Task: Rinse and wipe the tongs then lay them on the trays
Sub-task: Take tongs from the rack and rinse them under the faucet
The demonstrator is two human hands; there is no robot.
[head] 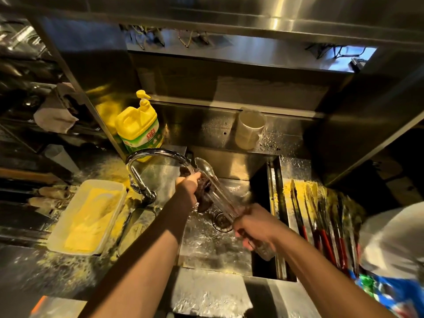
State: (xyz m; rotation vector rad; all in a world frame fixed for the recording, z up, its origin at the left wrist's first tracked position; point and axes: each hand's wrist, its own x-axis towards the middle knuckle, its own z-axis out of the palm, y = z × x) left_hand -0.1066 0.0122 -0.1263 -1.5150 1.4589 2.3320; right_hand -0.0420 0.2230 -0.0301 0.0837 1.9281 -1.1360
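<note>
A wet stainless-steel sink (213, 246) is set in a steel kitchen counter under steel shelving. Over the sink, long metal tongs (213, 184) are being held under the curved chrome tap (146, 157): the handle end is being gripped by the right hand (254, 226), while a dark scouring pad (204, 187) is being pressed on them by the curled left hand (188, 182). Red-handled tongs (325, 230) are lying right of the sink; a yellow plastic soap jug (137, 127) is standing behind the tap.

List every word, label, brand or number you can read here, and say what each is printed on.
Yellow detergent bottle: red characters on its green and white label, too blurred to quote.
Blue and green packaging at lower right: printed, but blurred past reading.
Measuring jug on the back ledge: no legible markings.
Nothing else carries text.
</note>
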